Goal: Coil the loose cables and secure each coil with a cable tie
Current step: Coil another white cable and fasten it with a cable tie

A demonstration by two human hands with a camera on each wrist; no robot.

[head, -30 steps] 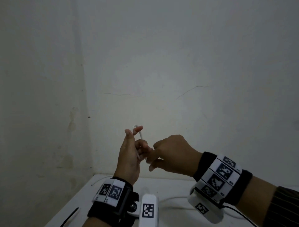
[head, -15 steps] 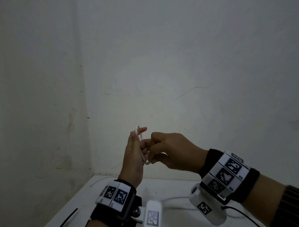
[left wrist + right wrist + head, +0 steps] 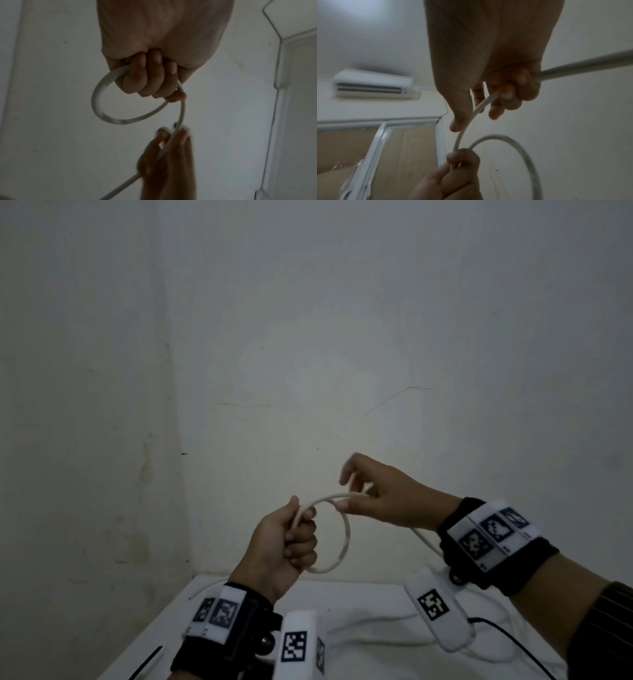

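Note:
A white cable (image 3: 346, 537) forms one round loop in the air above the table. My left hand (image 3: 291, 542) is a fist around the loop's left side; in the left wrist view the fingers (image 3: 150, 75) curl over the cable (image 3: 101, 108). My right hand (image 3: 376, 501) is to the right and slightly higher, holding the cable's running part between thumb and fingers (image 3: 506, 94). From there the cable (image 3: 582, 65) trails back past my right wrist toward the table. In the right wrist view the loop (image 3: 527, 155) hangs from the left hand (image 3: 453, 173).
The white table (image 3: 359, 618) lies below the hands in a room corner, with walls at left and behind. More white cable (image 3: 212, 585) lies on it, and a thin black strip, perhaps a cable tie (image 3: 145, 662), lies near its left edge. A black wire (image 3: 513, 642) runs at right.
The left hand has dropped and closed into a fist around the cable. The right hand has moved right and drawn the cable out, and a full loop now hangs between them.

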